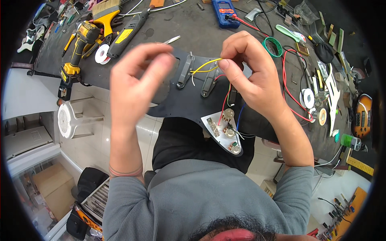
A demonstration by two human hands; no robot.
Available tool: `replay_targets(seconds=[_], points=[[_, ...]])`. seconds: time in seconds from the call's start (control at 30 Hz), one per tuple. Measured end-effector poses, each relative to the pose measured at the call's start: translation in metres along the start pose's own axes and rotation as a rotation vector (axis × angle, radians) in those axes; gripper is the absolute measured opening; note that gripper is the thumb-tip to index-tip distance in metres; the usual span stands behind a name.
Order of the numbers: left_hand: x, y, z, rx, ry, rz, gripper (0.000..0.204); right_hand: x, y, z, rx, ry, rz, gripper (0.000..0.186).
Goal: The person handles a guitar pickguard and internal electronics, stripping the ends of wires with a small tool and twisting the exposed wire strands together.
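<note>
dark bench [181, 24], labelled multimeter [226, 13], yellow wire [206, 63]

Power driver [85, 34], multimeter [226, 13] and guitar [363, 115] show a workshop.

Open gap between hands [136, 86] [256, 82]; yellow wire [207, 63] crosses right part.

Yellow wire [206, 63], curved, above black pickguard [181, 103]
</note>
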State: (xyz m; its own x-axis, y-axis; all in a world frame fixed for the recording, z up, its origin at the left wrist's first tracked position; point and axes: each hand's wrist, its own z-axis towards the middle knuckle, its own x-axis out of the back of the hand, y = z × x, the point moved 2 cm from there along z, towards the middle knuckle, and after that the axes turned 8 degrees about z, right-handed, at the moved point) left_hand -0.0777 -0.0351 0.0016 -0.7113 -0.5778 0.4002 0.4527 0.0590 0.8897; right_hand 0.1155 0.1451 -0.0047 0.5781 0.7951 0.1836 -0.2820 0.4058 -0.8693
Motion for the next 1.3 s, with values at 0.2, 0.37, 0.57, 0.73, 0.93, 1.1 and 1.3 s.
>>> replay_targets(seconds=[0.2,0.37,0.57,0.73,0.93,1.1,1.3], points=[[-0.023,0.013,-0.032,0.185,-0.215,-0.442,0.016,-0.009,-0.013,-0.013,-0.005,0.058,0.073,0.015],[-0.026,0.022,-0.036,0.134,-0.169,-0.482,0.010,0.005,-0.035,-0.014,0.102,-0.151,-0.173,0.021],[-0.032,0.036,-0.038,0.049,-0.209,-0.342,0.007,0.001,-0.054,-0.018,0.241,-0.158,-0.320,0.031],[-0.035,0.047,-0.034,-0.201,-0.197,-0.041,0.005,-0.002,-0.053,-0.022,0.338,-0.154,-0.443,0.034],[-0.036,0.052,-0.032,-0.300,-0.202,0.057,0.008,0.000,-0.057,-0.027,0.393,-0.167,-0.536,0.030],[-0.037,0.059,-0.028,-0.345,-0.198,0.091,0.009,0.002,-0.059,-0.028,0.403,-0.193,-0.536,0.029],[-0.040,0.064,-0.027,-0.394,-0.180,0.130,0.011,0.000,-0.052,-0.029,0.414,-0.153,-0.489,0.028]])
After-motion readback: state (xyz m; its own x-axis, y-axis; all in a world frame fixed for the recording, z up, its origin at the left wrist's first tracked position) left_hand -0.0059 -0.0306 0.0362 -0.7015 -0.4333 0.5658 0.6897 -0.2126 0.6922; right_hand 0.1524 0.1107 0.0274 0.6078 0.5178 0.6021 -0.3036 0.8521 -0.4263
